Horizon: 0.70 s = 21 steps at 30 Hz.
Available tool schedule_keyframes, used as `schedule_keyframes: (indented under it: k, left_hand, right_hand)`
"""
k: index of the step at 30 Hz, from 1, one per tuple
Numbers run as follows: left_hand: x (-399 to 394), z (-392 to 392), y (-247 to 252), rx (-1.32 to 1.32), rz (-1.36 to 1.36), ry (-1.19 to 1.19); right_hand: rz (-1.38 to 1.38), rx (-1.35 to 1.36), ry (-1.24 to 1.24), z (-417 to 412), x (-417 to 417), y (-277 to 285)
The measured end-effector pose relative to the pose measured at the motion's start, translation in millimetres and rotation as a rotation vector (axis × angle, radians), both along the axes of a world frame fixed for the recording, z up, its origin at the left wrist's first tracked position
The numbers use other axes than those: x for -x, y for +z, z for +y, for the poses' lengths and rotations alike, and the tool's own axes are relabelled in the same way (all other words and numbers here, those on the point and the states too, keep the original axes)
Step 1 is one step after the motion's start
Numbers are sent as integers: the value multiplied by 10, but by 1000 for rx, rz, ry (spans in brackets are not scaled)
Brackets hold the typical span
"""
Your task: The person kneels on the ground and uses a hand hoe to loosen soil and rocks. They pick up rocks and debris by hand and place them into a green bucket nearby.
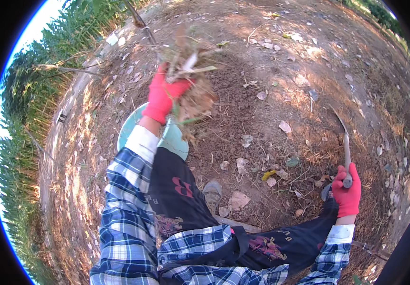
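My left hand, in a red glove, grips a loose bunch of dry grass and leaves, blurred by motion, above the soil. Beneath that wrist a pale turquoise plastic basin stands on the ground beside my knee, partly hidden by my arm and leg. Over at the right, my right hand, also gloved in red, is closed round the wooden handle of a sickle. Its thin curved blade points away from me, close to the ground.
Bare brown soil with scattered dry leaves and straw surrounds my legs. My shoe rests between them. Thin branches lie or lean at the upper left, near a thin trunk and tall green plants.
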<state>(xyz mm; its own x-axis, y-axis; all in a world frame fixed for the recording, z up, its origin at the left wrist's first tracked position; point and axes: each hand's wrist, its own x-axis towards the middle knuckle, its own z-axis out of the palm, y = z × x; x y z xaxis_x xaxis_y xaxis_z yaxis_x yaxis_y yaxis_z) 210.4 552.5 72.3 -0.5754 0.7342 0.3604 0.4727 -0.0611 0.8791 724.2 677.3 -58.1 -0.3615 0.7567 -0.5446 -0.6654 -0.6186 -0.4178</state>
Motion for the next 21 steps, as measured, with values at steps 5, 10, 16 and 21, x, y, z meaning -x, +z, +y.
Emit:
schedule_keyframes:
  k: [5, 10, 16, 21]
  left_hand:
    - [1222, -980, 254, -101, 234, 505]
    - [1344, -1477, -910, 510, 169, 626]
    - [1028, -1165, -1773, 1655, 356, -322]
    - [1172, -1094, -2073, 1798, 448, -176]
  right_hand:
    - [-10, 14, 63, -38, 89, 58]
    - [-114, 23, 60, -99, 97, 105]
    - [-182, 57, 140, -134, 16, 9]
    - [-389, 32, 211, -149, 374, 89]
